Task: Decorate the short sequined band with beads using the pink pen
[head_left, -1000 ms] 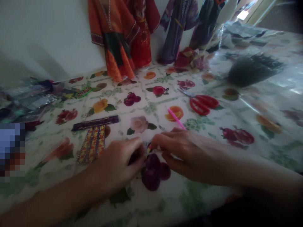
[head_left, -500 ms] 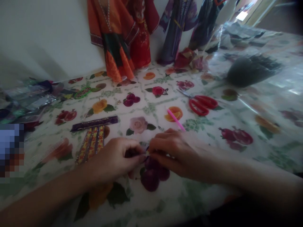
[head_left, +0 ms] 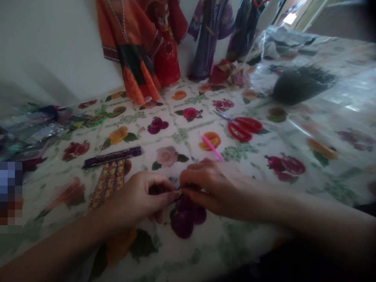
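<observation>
My left hand (head_left: 151,192) and my right hand (head_left: 205,186) meet fingertip to fingertip above the tablecloth (head_left: 217,243). Both pinch at the same spot, where a tiny, pale and dark thing shows between them; it is too small and blurred to name. Just beyond my right hand lies a pink stick (head_left: 213,147). By my left hand are a patterned yellow and purple trim piece (head_left: 108,180) and, above it, a dark purple trim strip (head_left: 111,156). Red-handled scissors (head_left: 243,127) rest farther off to the right, their blades slightly apart.
Dolls' robes stand along the wall: an orange robe (head_left: 129,51), a red robe (head_left: 166,55) and a purple robe (head_left: 207,39). Clear plastic packets (head_left: 32,125) lie at the left. A dark bundle (head_left: 302,84) sits under clear plastic at the right, beside crumpled red cloth (head_left: 221,72).
The view has turned slightly, so everything sits a little farther left. My hands keep the same pinch, fingertips together, with barely any shift.
</observation>
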The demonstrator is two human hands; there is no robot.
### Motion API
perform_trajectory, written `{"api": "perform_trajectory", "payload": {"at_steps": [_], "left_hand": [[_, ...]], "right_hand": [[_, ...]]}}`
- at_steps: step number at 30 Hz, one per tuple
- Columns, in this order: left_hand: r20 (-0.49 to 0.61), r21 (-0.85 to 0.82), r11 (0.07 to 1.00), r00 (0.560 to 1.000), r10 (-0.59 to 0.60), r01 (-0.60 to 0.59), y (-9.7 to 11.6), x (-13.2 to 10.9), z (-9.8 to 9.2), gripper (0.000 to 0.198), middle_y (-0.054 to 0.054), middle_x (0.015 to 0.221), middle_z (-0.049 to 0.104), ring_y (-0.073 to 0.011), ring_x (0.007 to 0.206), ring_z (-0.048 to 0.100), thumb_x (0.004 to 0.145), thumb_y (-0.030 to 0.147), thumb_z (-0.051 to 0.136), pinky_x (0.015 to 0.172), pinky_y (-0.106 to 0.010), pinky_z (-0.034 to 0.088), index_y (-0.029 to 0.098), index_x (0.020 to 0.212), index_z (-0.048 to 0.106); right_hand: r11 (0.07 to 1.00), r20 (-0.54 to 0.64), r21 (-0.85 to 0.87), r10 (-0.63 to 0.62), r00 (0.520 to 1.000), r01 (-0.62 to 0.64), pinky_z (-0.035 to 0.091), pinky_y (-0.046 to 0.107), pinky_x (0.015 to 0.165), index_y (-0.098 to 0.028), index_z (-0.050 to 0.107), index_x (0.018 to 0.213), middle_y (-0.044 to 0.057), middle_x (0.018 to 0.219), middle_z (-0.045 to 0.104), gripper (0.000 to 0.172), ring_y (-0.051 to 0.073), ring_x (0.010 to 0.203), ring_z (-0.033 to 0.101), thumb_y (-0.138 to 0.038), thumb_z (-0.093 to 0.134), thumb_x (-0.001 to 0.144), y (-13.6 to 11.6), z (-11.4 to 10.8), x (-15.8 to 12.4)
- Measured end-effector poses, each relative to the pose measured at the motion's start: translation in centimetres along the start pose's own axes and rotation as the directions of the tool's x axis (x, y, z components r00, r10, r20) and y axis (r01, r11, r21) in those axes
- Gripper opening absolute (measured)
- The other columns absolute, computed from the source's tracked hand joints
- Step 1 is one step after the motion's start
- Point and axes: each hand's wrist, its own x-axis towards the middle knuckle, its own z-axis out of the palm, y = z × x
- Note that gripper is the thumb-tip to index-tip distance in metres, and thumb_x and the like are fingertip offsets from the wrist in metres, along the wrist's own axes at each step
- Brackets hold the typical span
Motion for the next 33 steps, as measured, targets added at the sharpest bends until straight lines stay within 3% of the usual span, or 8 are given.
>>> {"api": "perform_trajectory", "payload": {"at_steps": [33], "left_hand": [[-0.078, 0.033, 0.998, 0.995, 0.06, -0.058, -1.3, 0.5, 0.3, 0.028, 0.004, 0.057, 0.06, -0.0062, 0.039, 0.048, 0.083, 0.047, 0.069, 0.037, -0.014, 0.035, 0.02, 0.086, 0.072]], "right_hand": [[1.0, -0.019, 0.01, -0.007, 1.0, 0.007, 0.039, 0.026, 0.071, -0.014, 0.062, 0.084, 0.001, 0.08, 0.062, 0.011, 0.011, 0.07, 0.055, -0.015, 0.054, 0.092, 0.0, 0.1, 0.1]]}}
